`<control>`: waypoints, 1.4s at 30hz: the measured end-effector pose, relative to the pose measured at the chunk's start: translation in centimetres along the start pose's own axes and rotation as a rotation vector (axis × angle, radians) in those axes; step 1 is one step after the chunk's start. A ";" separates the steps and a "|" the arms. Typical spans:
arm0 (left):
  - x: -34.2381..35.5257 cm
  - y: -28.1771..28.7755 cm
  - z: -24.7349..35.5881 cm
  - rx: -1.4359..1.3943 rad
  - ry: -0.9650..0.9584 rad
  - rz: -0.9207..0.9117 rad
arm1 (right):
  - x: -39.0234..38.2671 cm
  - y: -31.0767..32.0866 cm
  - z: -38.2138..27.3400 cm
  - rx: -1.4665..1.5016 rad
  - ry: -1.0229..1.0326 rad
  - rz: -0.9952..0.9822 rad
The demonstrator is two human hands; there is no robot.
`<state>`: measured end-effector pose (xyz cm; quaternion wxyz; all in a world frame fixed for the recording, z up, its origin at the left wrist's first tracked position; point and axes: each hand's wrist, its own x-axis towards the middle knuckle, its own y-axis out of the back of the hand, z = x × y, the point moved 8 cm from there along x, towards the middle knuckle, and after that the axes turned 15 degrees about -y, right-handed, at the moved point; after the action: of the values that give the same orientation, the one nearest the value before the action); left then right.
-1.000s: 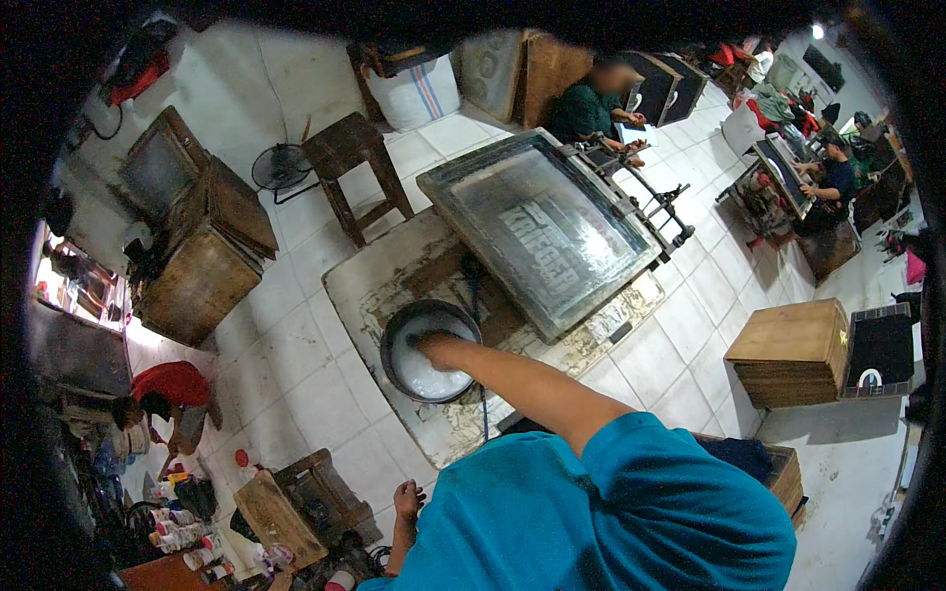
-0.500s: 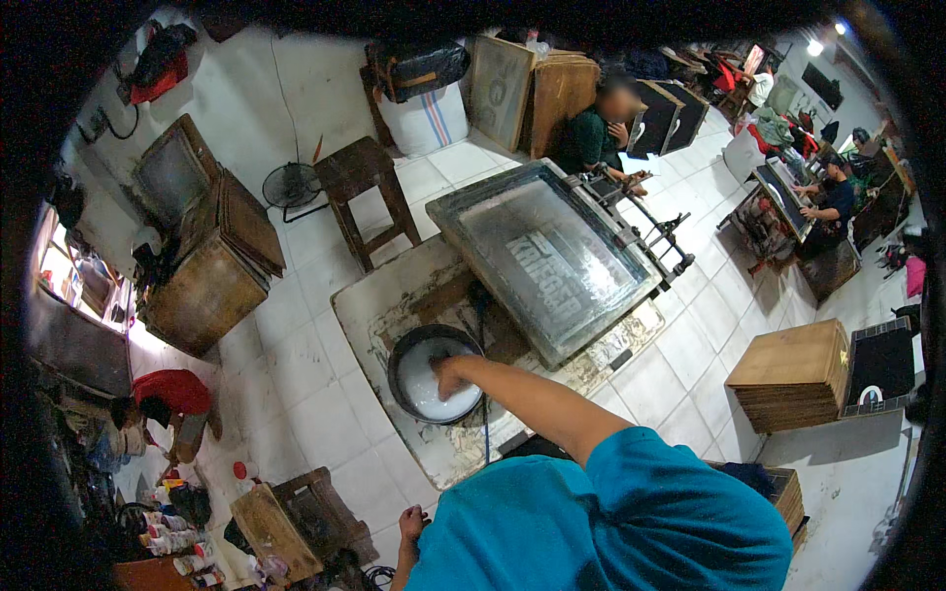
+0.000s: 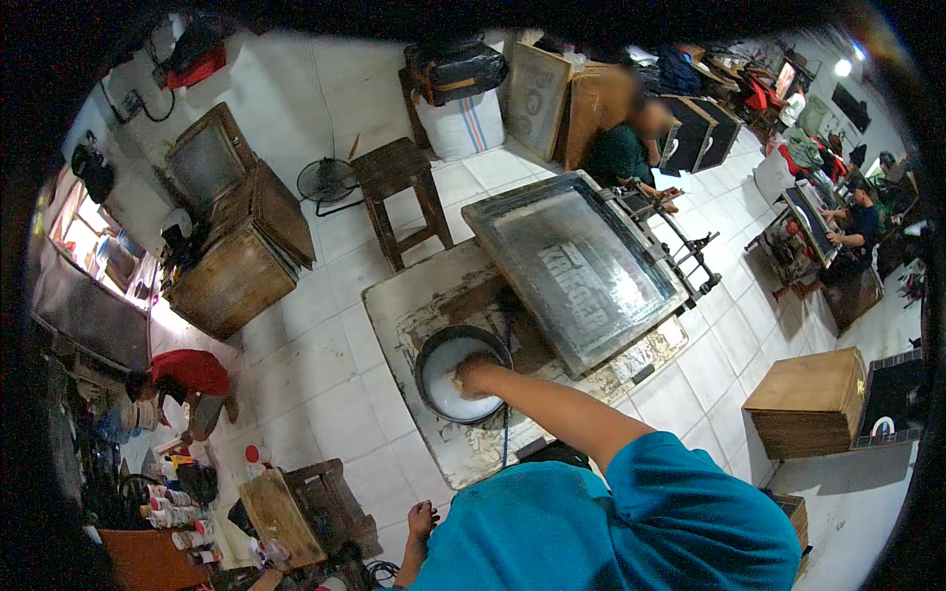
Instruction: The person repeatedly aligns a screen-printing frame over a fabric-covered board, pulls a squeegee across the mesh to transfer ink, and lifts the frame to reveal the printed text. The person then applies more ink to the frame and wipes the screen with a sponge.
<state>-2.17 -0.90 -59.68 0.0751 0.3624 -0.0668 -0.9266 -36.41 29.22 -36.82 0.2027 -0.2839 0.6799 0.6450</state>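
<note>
My right hand [image 3: 478, 376] reaches down into a dark round basin [image 3: 422, 379] of cloudy whitish liquid [image 3: 445, 396]. Its fingers are bunched at the liquid, around something pale that I cannot make out. Beyond the basin, a framed printing screen [image 3: 591, 266] with pale block lettering lies tilted, its far right edge at a metal clamp bracket [image 3: 680, 251]. Both rest on a stained, pale worktop [image 3: 394, 305]. My left hand [image 3: 423, 519] hangs low beside my body, fingers curled, with nothing visible in them.
A wooden stool [image 3: 399, 197] and a small fan [image 3: 327, 182] stand past the worktop. Stacked boards [image 3: 803, 399] sit at right; a wooden cabinet [image 3: 236, 266] at left. A person in dark green [image 3: 621, 153] sits beyond the screen; a person in red [image 3: 192, 379] bends at left.
The whole view has shifted, so the scene sits further right. My right hand remains in the basin, with something pale now showing at its fingers. My left hand still hangs low.
</note>
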 end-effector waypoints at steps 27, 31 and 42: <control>-0.5 -0.9 -2.8 -0.079 -0.010 0.038 | 5.1 -4.1 1.4 0.020 0.072 -0.017; -0.3 -0.7 -2.6 -0.071 0.026 0.047 | 6.7 -5.6 0.7 0.106 0.125 -0.096; 0.1 -0.5 -2.0 -0.074 -0.041 0.036 | -1.0 1.1 0.6 0.276 -0.079 -0.010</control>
<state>-0.92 -0.58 -61.27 0.1036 0.3392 -0.0406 -0.9341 -36.40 29.94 -35.34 0.2696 -0.2311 0.7524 0.5548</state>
